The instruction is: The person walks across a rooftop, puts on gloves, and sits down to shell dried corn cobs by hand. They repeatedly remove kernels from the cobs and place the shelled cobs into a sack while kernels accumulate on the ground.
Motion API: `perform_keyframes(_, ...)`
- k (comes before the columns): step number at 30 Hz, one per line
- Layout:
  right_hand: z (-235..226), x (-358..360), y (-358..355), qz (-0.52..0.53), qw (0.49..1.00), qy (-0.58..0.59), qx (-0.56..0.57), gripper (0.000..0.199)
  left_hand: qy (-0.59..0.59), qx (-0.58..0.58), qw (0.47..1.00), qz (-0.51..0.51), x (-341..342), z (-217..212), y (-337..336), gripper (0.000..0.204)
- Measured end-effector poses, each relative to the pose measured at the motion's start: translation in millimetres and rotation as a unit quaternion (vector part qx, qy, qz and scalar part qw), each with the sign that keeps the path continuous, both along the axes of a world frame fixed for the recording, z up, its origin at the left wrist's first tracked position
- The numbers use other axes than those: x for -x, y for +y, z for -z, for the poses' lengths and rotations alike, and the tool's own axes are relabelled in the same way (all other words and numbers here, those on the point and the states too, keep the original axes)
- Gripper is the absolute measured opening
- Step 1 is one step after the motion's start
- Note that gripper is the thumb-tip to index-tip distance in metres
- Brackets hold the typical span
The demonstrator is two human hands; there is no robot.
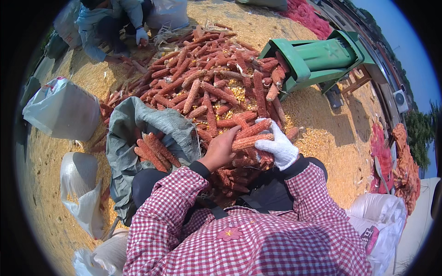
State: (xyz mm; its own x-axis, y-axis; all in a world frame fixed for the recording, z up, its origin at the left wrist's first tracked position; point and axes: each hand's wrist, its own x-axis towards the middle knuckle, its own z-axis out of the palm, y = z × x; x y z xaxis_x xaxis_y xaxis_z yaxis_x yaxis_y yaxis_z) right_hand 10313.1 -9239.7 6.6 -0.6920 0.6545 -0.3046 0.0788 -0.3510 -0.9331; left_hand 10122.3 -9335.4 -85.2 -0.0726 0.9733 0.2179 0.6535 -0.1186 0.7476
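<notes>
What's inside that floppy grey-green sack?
In the sack's open mouth I see a few reddish corn cobs. Anything deeper is hidden by those cobs and the folded cloth, so I can't tell how full it is.

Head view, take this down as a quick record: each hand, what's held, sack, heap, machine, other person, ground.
Left hand: bare, gripping the held corncobs
Right hand: white-gloved, at their right ends
Held: at least two reddish corncobs
Sack: grey-green sack, open, cobs inside
Heap: cob heap, straight ahead
Machine: green machine, upper right
Other person: co-worker, upper left
Ground: yellow kernels, widely spread
</notes>
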Motion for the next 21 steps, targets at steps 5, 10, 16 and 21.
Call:
perform_keyframes(5,30,-6,21,0.023,0.991,-0.099,-0.091,0.080,-0.526,0.213,0.823,0.029,2,-7,7,0.040)
perform_keyframes(10,18,17,-2,0.075,0.991,-0.088,-0.064,0.075,-0.765,0.228,0.602,0.006,4,-27,-1,0.034)
perform_keyframes(16,36,30,-29,-0.091,0.868,-0.210,-0.441,0.065,-0.750,0.175,0.637,-0.041,10,2,-8,0.036)
perform_keyframes(21,34,34,2,0.001,0.931,-0.218,-0.293,0.047,-0.730,0.165,0.659,-0.077,20,-22,-17,0.034)
